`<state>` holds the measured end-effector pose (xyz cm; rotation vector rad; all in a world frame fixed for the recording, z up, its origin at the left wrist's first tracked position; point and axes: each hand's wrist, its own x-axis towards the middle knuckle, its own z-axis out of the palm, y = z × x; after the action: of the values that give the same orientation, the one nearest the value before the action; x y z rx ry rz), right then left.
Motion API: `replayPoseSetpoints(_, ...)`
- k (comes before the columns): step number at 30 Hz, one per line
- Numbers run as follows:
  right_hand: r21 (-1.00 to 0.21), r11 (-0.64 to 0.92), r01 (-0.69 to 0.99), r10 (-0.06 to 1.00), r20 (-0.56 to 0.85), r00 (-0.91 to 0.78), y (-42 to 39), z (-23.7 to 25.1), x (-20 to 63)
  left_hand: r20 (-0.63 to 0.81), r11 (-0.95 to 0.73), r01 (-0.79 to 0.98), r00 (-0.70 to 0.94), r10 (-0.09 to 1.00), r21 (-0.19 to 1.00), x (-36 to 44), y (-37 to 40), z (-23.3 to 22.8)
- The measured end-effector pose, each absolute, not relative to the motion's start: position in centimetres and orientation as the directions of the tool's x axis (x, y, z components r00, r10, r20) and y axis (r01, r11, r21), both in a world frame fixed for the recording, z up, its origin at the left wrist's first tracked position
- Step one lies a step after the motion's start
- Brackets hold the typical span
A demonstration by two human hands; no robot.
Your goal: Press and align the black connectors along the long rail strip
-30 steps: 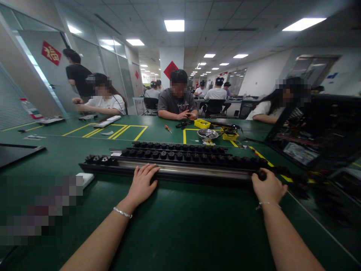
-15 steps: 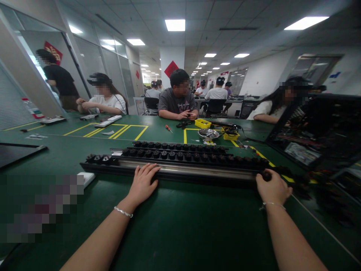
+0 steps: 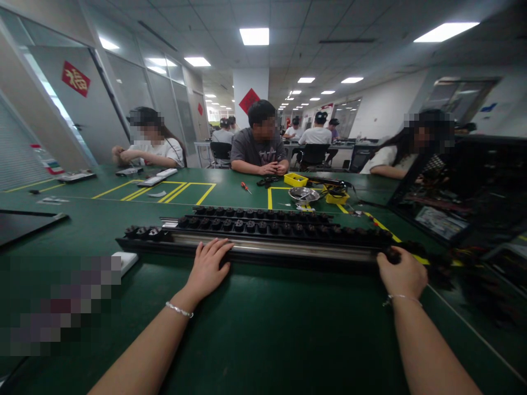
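A long black rail (image 3: 288, 248) with a silver strip and a row of black round parts lies across the green table (image 3: 263, 329) in front of me. Two more rails with black parts (image 3: 255, 224) lie just behind it. My left hand (image 3: 208, 269) rests flat on the near rail's front edge, fingers spread. My right hand (image 3: 401, 274) is at the rail's right end, its fingers closed on a small black round part (image 3: 393, 255). Both wrists wear thin bracelets.
A white block (image 3: 123, 260) sits left of the rail. Behind are a yellow tray (image 3: 295, 179), a metal bowl (image 3: 303, 194), a red screwdriver (image 3: 246, 187) and yellow floor-tape lines. A dark open machine case (image 3: 465, 192) stands at right. Several people sit at the far side.
My right hand has slid a little to the right along the rail's end. A standing person at the far left has walked out of view. My left hand has not moved.
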<state>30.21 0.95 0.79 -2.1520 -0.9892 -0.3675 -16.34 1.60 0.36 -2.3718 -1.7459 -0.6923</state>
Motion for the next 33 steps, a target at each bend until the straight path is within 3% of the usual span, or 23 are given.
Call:
replayPoseSetpoints(8, -0.521, -0.405, 0.751, 0.517, 0.548, 0.658, 0.7, 1.1, 30.2, 0.42, -0.334, 0.925, 0.234, 0.877, 0.18, -16.4, 1.6, 0.4)
replayPoseSetpoints(22, -0.66, -0.419, 0.623, 0.487, 0.415, 0.768, 0.6, 1.0, 30.9, 0.413, -0.331, 0.928, 0.237, 0.88, 0.173, -16.4, 1.6, 0.4)
replayPoseSetpoints(33, -0.682, -0.452, 0.574, 0.468, 0.366, 0.804, 0.4, 1.4, 31.3, 0.416, -0.33, 0.927, 0.233, 0.879, 0.176, -16.4, 1.6, 0.4)
